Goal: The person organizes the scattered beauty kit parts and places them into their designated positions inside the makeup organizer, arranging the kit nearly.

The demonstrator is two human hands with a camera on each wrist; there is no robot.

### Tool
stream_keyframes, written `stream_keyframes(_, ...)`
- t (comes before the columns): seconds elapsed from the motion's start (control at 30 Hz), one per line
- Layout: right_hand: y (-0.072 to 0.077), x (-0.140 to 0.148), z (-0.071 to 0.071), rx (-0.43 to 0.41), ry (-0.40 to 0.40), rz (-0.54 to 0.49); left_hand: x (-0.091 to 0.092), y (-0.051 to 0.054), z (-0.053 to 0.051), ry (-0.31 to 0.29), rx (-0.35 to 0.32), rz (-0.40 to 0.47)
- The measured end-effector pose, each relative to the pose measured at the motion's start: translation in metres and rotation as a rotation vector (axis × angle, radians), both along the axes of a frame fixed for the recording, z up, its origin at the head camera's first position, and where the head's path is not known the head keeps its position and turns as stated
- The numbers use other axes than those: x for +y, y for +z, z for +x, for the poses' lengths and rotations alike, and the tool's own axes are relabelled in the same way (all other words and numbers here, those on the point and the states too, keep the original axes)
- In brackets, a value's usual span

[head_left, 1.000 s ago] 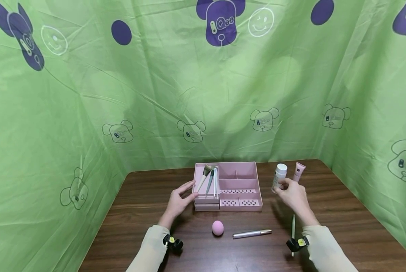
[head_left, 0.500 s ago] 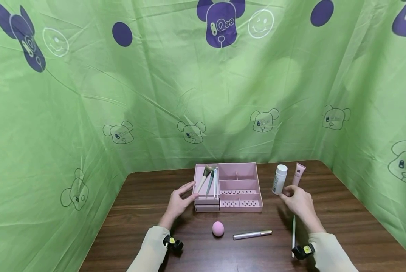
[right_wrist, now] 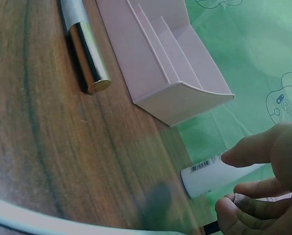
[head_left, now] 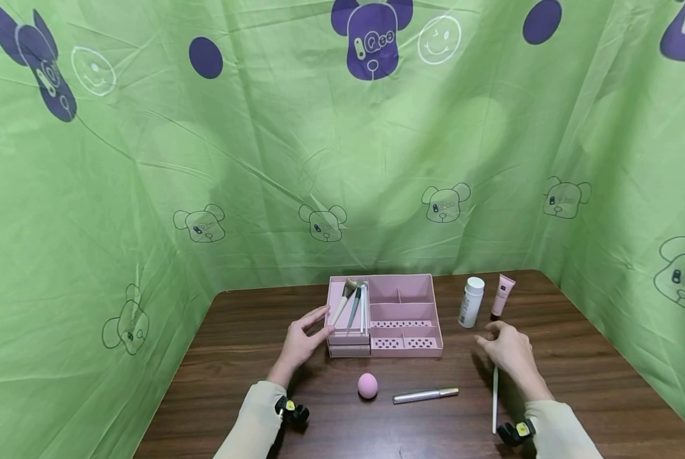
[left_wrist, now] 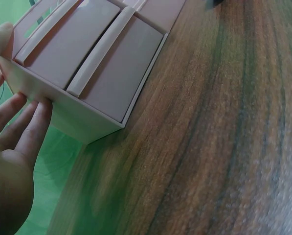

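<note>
My left hand [head_left: 303, 341] rests against the left side of a pink cosmetics organizer [head_left: 405, 350]. Its fingers [left_wrist: 35, 127] lie nearly straight on the side wall, the thumb near the top edge. Several makeup brushes [head_left: 354, 306] lie in the organizer's left part, above two drawers [left_wrist: 121, 63]. Over the table at the right hovers my right hand [head_left: 511, 349], thumb and fingers apart, holding nothing. Just beyond it stand a white bottle [head_left: 471, 303] and a pink tube [head_left: 502, 295] on its black cap. A thin pale stick [head_left: 495, 401] lies beside the right wrist.
In front of the organizer lie a pink egg-shaped sponge [head_left: 368, 386] and a silver tube with a gold end [head_left: 425, 396]. A green printed curtain [head_left: 377, 159] surrounds the back and sides of the brown wooden table [head_left: 250, 319].
My right hand has let go of the white bottle and drawn back toward me, past the pink tube. The left hand stays at the organizer.
</note>
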State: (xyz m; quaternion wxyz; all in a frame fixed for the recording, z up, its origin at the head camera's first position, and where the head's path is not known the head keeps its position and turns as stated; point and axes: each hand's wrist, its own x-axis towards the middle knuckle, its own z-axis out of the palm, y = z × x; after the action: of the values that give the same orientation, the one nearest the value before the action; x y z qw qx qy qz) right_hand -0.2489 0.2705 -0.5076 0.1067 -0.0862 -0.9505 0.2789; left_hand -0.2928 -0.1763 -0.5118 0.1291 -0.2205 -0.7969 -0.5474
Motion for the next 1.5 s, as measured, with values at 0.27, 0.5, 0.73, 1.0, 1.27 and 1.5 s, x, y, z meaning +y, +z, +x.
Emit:
stream_keyframes(0.27, -0.006, 0.001, 0.003, -0.020, 0.004, 0.011, -0.001, 0.001, 0.000, 0.003, -0.003, -0.007)
stream_keyframes(0.5, -0.010, 0.001, 0.004, -0.047, 0.007, 0.016, -0.001, 0.001, -0.001, -0.001, 0.003, -0.001)
stream_keyframes(0.73, -0.013, 0.001, 0.005, -0.067, 0.009, 0.027, 0.000, 0.002, 0.000, -0.003, -0.019, 0.013)
stream_keyframes(1.0, -0.019, 0.003, 0.010, -0.097, 0.012, 0.052, 0.001, 0.002, 0.001, -0.002, -0.016, 0.006)
stream_keyframes(1.27, -0.015, 0.006, 0.014, -0.093, 0.013, 0.037, 0.000, 0.003, 0.002, 0.006, -0.005, -0.012)
stream_keyframes(1.5, -0.017, 0.014, 0.020, -0.123, 0.008, 0.053, 0.000, 0.003, 0.001, -0.007, -0.012, 0.005)
